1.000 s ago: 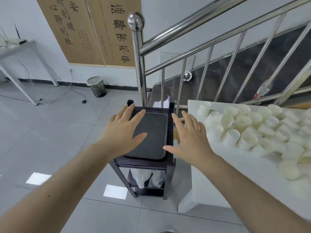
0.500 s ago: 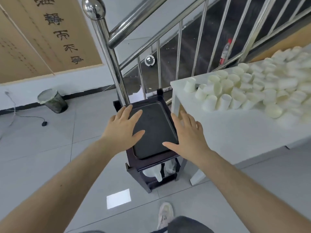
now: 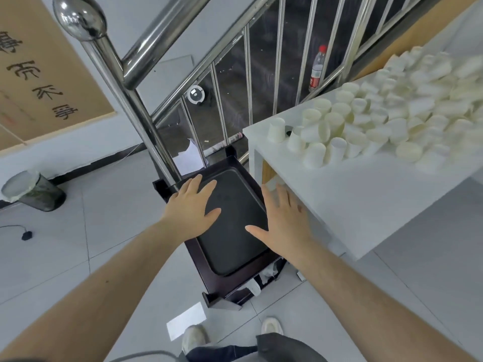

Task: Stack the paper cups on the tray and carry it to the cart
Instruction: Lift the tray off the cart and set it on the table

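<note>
Both hands were over the dark rectangular plastic tray [image 3: 235, 231], which lay flat on top of the small dark wooden cart [image 3: 222, 286] standing beside the stair post. The left hand [image 3: 192, 209] had its fingers straight and slightly spread, reaching over the tray's left rim; the right hand [image 3: 283, 222] was likewise flat with fingers spread and thumb out, at the tray's right rim. Neither hand was curled round anything; whether the palms touched the tray could not be told from this view. The white paper cups [image 3: 366, 121] sat loose and unstacked in a heap on the white table [image 3: 352, 194] just beside the cart, some upright, some inverted, some on their sides. Judgement: the step in hand was taking up the empty tray, so that it can be loaded at the table. To do it well, each hand should hook its fingers under a long rim, opposite one another, thumbs on top, and lift level. The cart's raised corner posts and the steel stair railing [image 3: 122, 82] close behind call for a straight upward lift before swinging right. The table edge stood very near the right hand, so the tray should clear it before being set down near the cups.
</note>
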